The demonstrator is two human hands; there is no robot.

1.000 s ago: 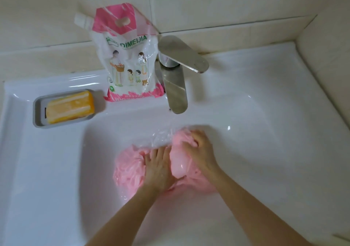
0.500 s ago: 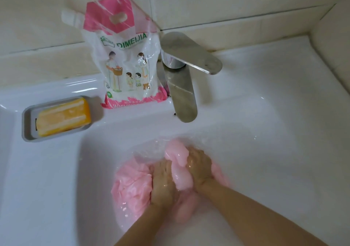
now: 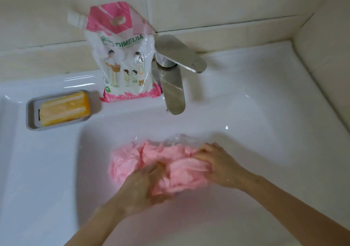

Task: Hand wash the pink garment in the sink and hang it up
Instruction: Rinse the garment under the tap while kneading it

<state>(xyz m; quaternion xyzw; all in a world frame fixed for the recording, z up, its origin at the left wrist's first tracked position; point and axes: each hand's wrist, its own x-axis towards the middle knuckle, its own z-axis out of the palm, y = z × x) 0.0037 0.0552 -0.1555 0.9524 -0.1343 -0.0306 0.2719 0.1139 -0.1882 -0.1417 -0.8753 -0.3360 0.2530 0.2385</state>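
- The pink garment (image 3: 170, 162) lies bunched in the sink (image 3: 265, 113), just in front of the faucet (image 3: 173, 92).
- The left hand (image 3: 144, 187) grips a fold, fingers curled in.
- The right hand (image 3: 217, 162) seems, through blur, to clutch the other end.
- Rub both bunches together, low beneath the faucet.

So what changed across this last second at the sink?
The hands, bunched together on a raised lump half a second ago, have pulled apart: the right hand went to the right end of the pink garment, the left hand stays at its near side. Both still grip it, and the fabric lies spread wider. The soap bar, detergent pouch and faucet are unmoved.
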